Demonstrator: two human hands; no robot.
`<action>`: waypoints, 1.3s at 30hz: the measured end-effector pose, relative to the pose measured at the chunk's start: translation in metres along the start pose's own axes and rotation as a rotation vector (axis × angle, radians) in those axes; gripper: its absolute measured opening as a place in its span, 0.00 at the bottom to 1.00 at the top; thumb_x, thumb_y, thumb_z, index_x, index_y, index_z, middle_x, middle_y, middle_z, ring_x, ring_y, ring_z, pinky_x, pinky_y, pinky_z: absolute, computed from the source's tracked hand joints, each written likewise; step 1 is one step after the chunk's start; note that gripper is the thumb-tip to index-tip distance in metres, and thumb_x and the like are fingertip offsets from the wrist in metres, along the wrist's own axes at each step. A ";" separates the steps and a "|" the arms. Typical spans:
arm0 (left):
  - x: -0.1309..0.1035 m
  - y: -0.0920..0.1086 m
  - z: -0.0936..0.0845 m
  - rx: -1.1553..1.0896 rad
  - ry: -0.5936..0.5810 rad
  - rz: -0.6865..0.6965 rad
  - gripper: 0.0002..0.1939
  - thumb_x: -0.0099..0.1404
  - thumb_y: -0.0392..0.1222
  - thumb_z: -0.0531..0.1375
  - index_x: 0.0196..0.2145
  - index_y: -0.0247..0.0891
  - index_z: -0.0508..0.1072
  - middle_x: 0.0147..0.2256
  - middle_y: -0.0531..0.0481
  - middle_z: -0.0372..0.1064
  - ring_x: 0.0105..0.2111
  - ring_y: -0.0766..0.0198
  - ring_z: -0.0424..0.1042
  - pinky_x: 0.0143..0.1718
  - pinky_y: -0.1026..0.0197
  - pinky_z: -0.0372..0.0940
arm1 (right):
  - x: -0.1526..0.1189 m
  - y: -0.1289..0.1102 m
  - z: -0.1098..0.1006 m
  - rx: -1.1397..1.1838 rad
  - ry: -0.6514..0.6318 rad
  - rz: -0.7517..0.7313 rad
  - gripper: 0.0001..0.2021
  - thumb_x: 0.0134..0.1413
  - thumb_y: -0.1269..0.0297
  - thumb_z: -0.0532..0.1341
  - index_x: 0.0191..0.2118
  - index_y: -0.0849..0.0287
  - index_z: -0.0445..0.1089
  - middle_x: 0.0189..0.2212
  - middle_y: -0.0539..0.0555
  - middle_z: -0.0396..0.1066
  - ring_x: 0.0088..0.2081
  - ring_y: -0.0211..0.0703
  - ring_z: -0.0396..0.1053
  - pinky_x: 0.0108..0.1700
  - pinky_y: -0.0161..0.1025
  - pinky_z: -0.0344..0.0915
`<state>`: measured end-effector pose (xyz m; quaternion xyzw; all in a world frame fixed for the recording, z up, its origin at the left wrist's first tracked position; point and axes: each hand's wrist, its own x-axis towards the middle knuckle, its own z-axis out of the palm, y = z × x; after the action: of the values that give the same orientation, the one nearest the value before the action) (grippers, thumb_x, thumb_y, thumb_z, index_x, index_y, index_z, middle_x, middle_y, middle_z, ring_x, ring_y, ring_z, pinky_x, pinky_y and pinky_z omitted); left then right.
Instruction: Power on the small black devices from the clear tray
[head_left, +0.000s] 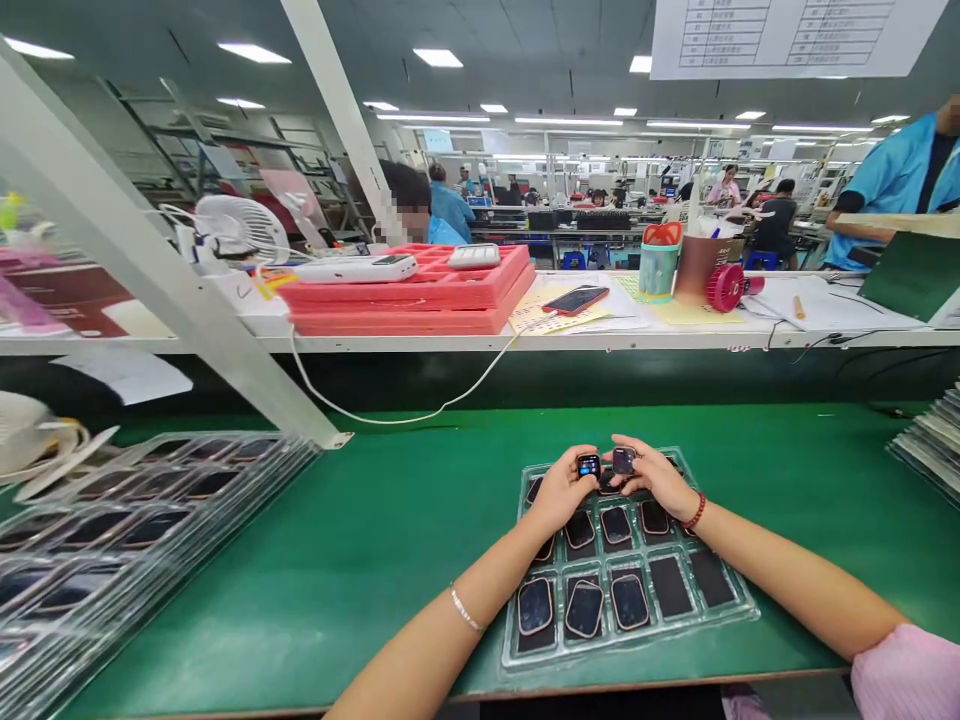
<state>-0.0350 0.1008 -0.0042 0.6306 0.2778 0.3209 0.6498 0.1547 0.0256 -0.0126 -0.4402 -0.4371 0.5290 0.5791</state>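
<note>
My left hand is closed around a smartwatch whose small screen is lit. Close beside it, my right hand grips another smartwatch with a dark screen. Both hands are over the far part of a clear plastic tray. Dark-faced smartwatches without straps, such as one in the front row, lie in its compartments. Two front compartments at the right, one of them a bare dark pocket, hold no watch. My hands and forearms hide part of the back rows.
Stacked clear trays of watches stand at the left; more stacked trays are at the right edge. Above the green bench, a shelf carries red foam trays, a phone and a small fan. A white cable hangs down. Co-workers are beyond.
</note>
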 end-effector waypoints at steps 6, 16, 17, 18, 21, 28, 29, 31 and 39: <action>0.000 0.002 0.001 0.029 0.015 -0.030 0.26 0.51 0.40 0.62 0.49 0.37 0.67 0.39 0.47 0.72 0.39 0.60 0.73 0.41 0.59 0.67 | 0.004 0.008 -0.006 0.081 0.004 0.004 0.28 0.52 0.58 0.71 0.59 0.51 0.69 0.53 0.58 0.72 0.39 0.43 0.78 0.39 0.39 0.77; 0.000 0.002 0.000 0.037 0.018 -0.033 0.27 0.51 0.40 0.62 0.50 0.35 0.66 0.39 0.47 0.73 0.33 0.64 0.72 0.35 0.62 0.65 | 0.006 0.008 -0.008 0.068 -0.024 -0.006 0.28 0.43 0.56 0.77 0.51 0.56 0.73 0.44 0.56 0.75 0.30 0.38 0.77 0.32 0.36 0.76; 0.000 0.002 0.000 0.038 0.017 -0.033 0.26 0.52 0.39 0.61 0.50 0.35 0.66 0.39 0.47 0.73 0.33 0.64 0.72 0.35 0.62 0.65 | 0.006 0.008 -0.008 0.070 -0.025 -0.002 0.28 0.43 0.56 0.77 0.51 0.56 0.73 0.44 0.56 0.75 0.30 0.38 0.77 0.32 0.36 0.76; 0.001 0.001 0.000 0.037 0.015 -0.032 0.26 0.52 0.39 0.61 0.50 0.35 0.66 0.39 0.47 0.73 0.32 0.65 0.72 0.34 0.63 0.64 | 0.006 0.008 -0.008 0.072 -0.024 -0.001 0.28 0.44 0.57 0.76 0.51 0.56 0.73 0.44 0.56 0.75 0.30 0.38 0.77 0.32 0.36 0.76; 0.001 0.000 0.000 0.031 0.015 -0.023 0.26 0.51 0.38 0.63 0.49 0.35 0.67 0.39 0.47 0.73 0.32 0.65 0.72 0.31 0.64 0.63 | 0.006 0.007 -0.008 0.086 -0.014 0.013 0.26 0.48 0.57 0.74 0.54 0.54 0.72 0.48 0.57 0.75 0.32 0.41 0.78 0.32 0.36 0.77; 0.004 -0.005 -0.002 0.036 0.000 -0.026 0.26 0.52 0.39 0.63 0.51 0.35 0.67 0.39 0.47 0.73 0.32 0.64 0.73 0.30 0.64 0.64 | 0.004 -0.003 -0.002 0.082 -0.004 -0.019 0.20 0.54 0.49 0.67 0.47 0.57 0.74 0.39 0.58 0.79 0.28 0.41 0.76 0.25 0.35 0.73; 0.004 -0.006 -0.002 0.036 0.001 -0.017 0.26 0.52 0.38 0.62 0.50 0.36 0.67 0.39 0.47 0.73 0.32 0.64 0.73 0.32 0.64 0.65 | 0.003 -0.004 -0.002 0.080 -0.004 -0.020 0.19 0.55 0.48 0.66 0.45 0.58 0.74 0.37 0.58 0.79 0.26 0.40 0.75 0.24 0.34 0.72; 0.003 -0.006 0.001 0.023 0.010 0.009 0.25 0.51 0.36 0.61 0.49 0.36 0.67 0.39 0.48 0.72 0.34 0.64 0.73 0.36 0.63 0.67 | 0.000 -0.006 -0.002 0.101 0.004 0.006 0.18 0.54 0.50 0.66 0.44 0.58 0.74 0.34 0.57 0.79 0.24 0.38 0.73 0.23 0.33 0.70; 0.008 -0.014 0.002 -0.051 -0.028 0.024 0.32 0.45 0.27 0.55 0.50 0.36 0.67 0.47 0.44 0.71 0.47 0.59 0.72 0.49 0.55 0.70 | 0.002 -0.004 -0.010 0.001 0.002 0.056 0.24 0.43 0.71 0.64 0.50 0.57 0.69 0.44 0.55 0.78 0.32 0.39 0.75 0.33 0.36 0.74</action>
<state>-0.0280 0.1055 -0.0175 0.6214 0.2527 0.3271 0.6656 0.1653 0.0271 -0.0108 -0.4525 -0.4237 0.5447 0.5648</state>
